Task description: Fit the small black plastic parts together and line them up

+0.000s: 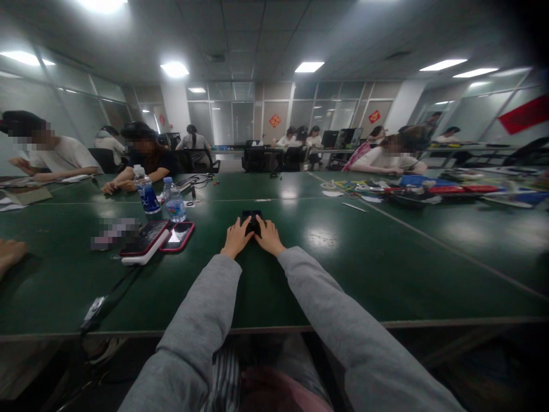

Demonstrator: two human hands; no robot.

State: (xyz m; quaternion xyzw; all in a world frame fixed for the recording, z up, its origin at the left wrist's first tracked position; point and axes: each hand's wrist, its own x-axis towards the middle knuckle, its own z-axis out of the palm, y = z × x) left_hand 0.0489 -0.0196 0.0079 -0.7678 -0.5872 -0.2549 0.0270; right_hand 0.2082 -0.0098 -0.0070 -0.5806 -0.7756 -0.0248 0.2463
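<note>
A small, dark, flat-looking rectangular object [252, 215] lies on the green table in front of me. Its kind cannot be made out. My left hand [235, 237] grips it from the left, thumb pointing inward over its near part. From the opposite side my right hand [269, 236] does the same, and the two thumbs nearly meet. Both palms face down close to the tabletop, and the hands hide the object's sides. Grey sleeves cover both forearms.
On the left stand a blue-labelled bottle [146, 191] and a clear water bottle [174, 201]. Near them lie a red-edged phone [178, 236], a larger dark device [146, 237] and a cable [122, 281]. Cluttered tools [412, 191] lie at right. Co-workers sit around; one's hand [12, 252] rests at far left.
</note>
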